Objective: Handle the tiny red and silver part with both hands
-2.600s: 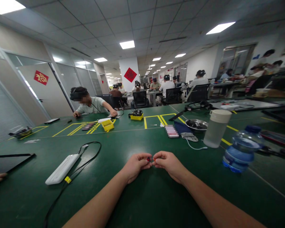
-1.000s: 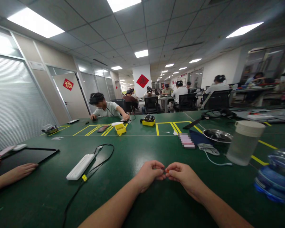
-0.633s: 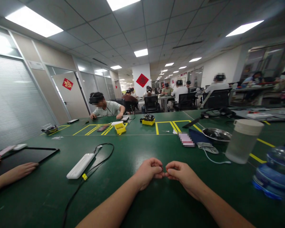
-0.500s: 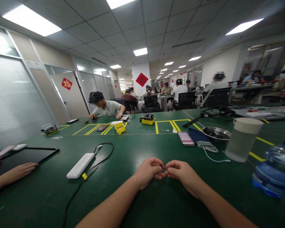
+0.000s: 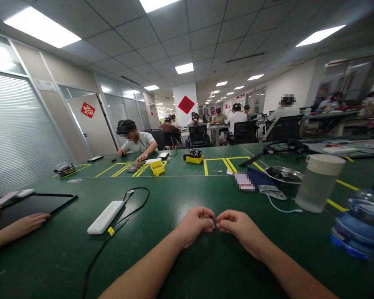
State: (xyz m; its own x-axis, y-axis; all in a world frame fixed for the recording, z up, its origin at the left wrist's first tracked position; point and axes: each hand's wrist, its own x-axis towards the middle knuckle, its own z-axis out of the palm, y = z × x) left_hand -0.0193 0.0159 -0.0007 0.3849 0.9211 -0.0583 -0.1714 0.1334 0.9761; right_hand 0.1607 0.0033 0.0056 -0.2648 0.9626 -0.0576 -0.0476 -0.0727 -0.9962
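Low over the green table (image 5: 180, 265), my left hand (image 5: 195, 226) and my right hand (image 5: 238, 227) meet fingertip to fingertip. Both are closed in a pinch on a tiny red and dark part (image 5: 215, 220) held between them; only a speck of it shows between the fingers. The hands hover just above the table top, with both forearms reaching in from the bottom edge.
A white power bank (image 5: 106, 216) with a black cable (image 5: 134, 205) lies to the left. At the right stand a frosted jug (image 5: 318, 182), a blue water bottle (image 5: 361, 226) and a metal bowl (image 5: 283, 175). Another person's hand (image 5: 26, 224) rests by a black tray (image 5: 31, 204). Several people sit at tables behind.
The view has lifted and swung left since the earliest frame. My hands stay pinched together on the small part, with only slight finger movement. The far seated person's arm has shifted.
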